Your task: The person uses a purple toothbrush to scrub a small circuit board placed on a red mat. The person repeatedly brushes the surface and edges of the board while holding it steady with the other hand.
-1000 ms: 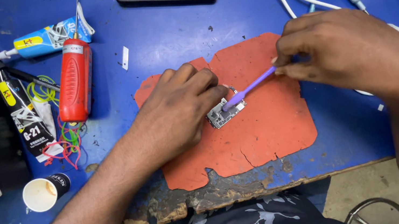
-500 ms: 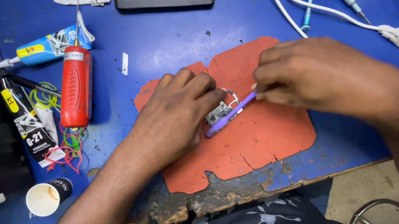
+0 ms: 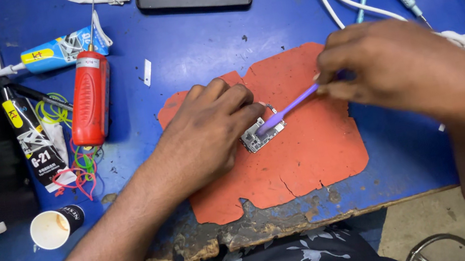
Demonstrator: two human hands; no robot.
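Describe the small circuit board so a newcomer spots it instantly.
Find the orange mat on the blue table. At its middle, under the left hand's fingertips, lies the circuit board: small, silvery-grey, touched by the purple brush in the right hand.

Our left hand [image 3: 207,132] lies palm-down, fingers curled and pointing toward three o'clock, forearm trailing off toward seven. Our right hand [image 3: 387,68] hovers at two o'clock, fingertips pinched together, its forearm dropping toward five.
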